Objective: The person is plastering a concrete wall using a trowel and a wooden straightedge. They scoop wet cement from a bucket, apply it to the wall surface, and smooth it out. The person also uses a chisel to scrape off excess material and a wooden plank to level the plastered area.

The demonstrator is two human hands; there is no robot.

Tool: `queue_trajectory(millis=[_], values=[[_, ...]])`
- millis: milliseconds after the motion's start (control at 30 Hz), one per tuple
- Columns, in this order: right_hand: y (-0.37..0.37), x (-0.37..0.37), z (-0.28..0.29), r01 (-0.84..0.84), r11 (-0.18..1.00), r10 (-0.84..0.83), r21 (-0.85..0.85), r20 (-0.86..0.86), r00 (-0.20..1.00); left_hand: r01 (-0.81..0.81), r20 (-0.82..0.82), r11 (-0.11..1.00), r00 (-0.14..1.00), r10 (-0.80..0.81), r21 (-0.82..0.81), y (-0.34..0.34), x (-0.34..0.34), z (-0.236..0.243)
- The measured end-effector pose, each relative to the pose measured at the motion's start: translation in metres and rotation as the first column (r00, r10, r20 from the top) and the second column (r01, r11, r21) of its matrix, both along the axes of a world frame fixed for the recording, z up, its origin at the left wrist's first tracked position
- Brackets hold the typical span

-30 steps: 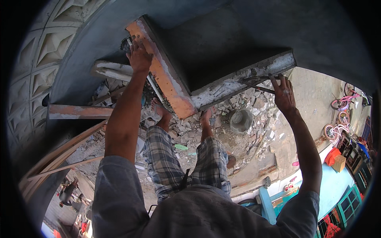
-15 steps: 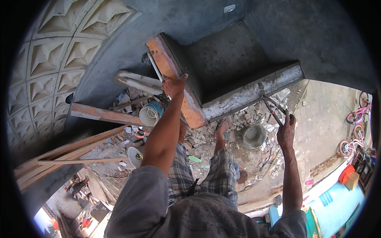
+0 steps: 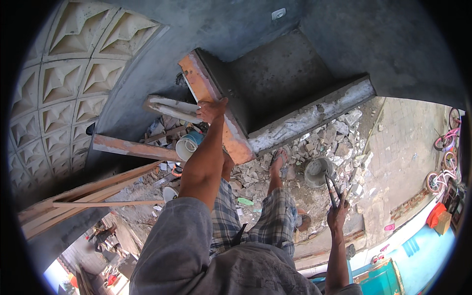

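My left hand is closed round the orange, worn board that edges the left side of a dark grey mortared slab. Its fingers lie over the board's outer side. Along the slab's front runs a whitish, cement-smeared board. Low on the right, my right hand is closed on dark, two-armed pincers. They point away from me, free of the slab, and overlap the right side of a cement-crusted bucket. The ends of the pincers are too small to make out.
Broken rubble covers the ground beneath the slab. To the left are long timber planks, a painted beam and a blue-white pail. A patterned block wall rises there. Pink bicycles stand far right.
My right hand has drawn the pincers down and left, away from the front board, toward the bucket. My left hand stays on the orange board. The view has shifted slightly.
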State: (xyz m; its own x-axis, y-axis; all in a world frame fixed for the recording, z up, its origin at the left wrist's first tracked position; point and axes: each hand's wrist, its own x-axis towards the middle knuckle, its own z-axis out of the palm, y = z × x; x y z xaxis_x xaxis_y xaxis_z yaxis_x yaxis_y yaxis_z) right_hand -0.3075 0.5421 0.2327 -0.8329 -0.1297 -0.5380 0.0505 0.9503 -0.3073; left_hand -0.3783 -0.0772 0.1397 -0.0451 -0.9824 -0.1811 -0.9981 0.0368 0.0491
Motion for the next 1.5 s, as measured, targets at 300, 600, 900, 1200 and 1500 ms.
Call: queue_trajectory(millis=[300, 600, 900, 1200, 1500], values=[[0.026, 0.058, -0.021, 0.033, 0.999, -0.031, -0.014, 0.151, 0.988, 0.099, -0.315, 0.994, 0.943, -0.111, -0.056, 0.009, 0.095, 0.07], [0.067, 0.099, -0.056, 0.549, 0.825, -0.292, -0.133, 0.731, 0.617, -0.18, -0.819, 0.895, 0.359, 0.447, 0.409, 0.059, 0.288, 0.243], [0.049, 0.119, -0.021, 0.579, 0.809, -0.354, -0.1, 0.703, 0.616, -0.171, -0.583, 0.579, 0.032, 0.812, 0.797, 0.116, 0.363, 0.233], [0.061, 0.174, 0.012, 0.514, 0.842, -0.326, -0.161, 0.607, 0.725, 0.062, -0.332, 0.382, -0.378, 0.864, 0.922, 0.157, 0.524, 0.21], [0.128, 0.297, 0.018, 0.432, 0.897, -0.277, -0.096, 0.64, 0.717, 0.431, -0.363, 0.553, -0.448, 0.817, 0.713, 0.195, 0.657, 0.178]])
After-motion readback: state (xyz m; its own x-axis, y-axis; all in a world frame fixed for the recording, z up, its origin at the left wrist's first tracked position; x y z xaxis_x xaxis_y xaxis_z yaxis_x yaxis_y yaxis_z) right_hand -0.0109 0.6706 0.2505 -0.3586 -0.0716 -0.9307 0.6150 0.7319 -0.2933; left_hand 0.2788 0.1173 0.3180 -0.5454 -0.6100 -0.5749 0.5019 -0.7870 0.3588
